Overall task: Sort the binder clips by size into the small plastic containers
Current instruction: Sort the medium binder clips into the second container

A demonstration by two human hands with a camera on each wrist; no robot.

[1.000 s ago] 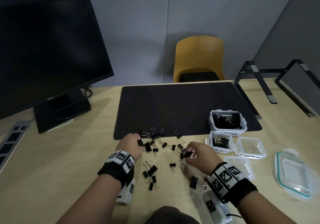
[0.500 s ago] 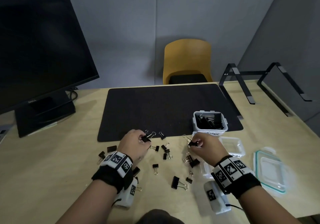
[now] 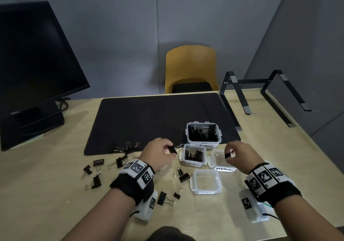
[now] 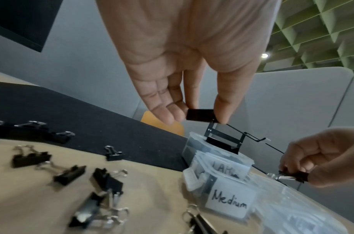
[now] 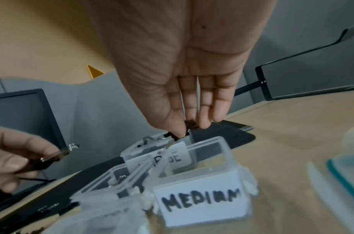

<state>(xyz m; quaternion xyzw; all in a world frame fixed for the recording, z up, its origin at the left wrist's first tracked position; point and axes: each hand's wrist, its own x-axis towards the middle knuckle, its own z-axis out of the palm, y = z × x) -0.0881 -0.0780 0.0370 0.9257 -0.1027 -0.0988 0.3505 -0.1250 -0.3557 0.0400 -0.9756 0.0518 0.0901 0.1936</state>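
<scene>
My left hand (image 3: 170,150) pinches a black binder clip (image 3: 172,150) just left of the box labelled Medium (image 3: 193,164), which holds several clips. The left wrist view shows that clip (image 4: 200,115) held between thumb and fingers above the boxes. My right hand (image 3: 228,154) pinches a smaller clip (image 3: 227,155) over the empty box marked MEDIUM (image 3: 223,169); the right wrist view has this clip (image 5: 189,125) above that box (image 5: 200,201). Behind them stands the large box (image 3: 203,144) with bigger clips. Several loose clips (image 3: 96,163) lie on the table at the left.
An empty clear box (image 3: 207,190) sits near the table's front edge. A black mat (image 3: 158,118) covers the middle, with a monitor (image 3: 37,64) at the left, a laptop stand (image 3: 260,92) at the right and a yellow chair (image 3: 190,67) behind. A teal-rimmed lid (image 5: 342,174) lies at the far right.
Both hands have left the pile of loose clips, each carrying a clip, and moved right and up to the boxes. The head view has swung right.
</scene>
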